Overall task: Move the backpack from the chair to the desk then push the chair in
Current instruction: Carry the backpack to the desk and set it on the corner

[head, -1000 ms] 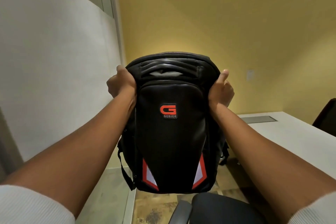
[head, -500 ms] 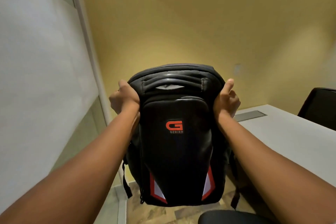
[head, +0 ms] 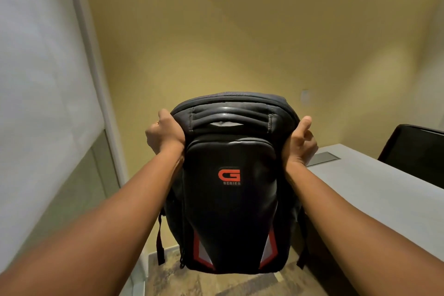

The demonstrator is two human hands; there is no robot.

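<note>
A black backpack (head: 230, 199) with a red G logo and red-and-grey corner stripes hangs upright in the air in front of me, above the floor. My left hand (head: 164, 136) grips its upper left side. My right hand (head: 300, 144) grips its upper right side, thumb up. The white desk (head: 374, 199) lies to the right of the backpack, its near edge just behind my right forearm. The chair the backpack came from is out of view.
A second black chair (head: 418, 151) stands behind the desk at the far right. A grey cable hatch (head: 323, 158) is set in the desk top. A white panel wall (head: 43, 103) runs along the left; a yellow wall lies ahead.
The view has swung up and right, so the black chair seat at the bottom has left the frame. Both hands still hold the backpack aloft, with the desk a little closer.
</note>
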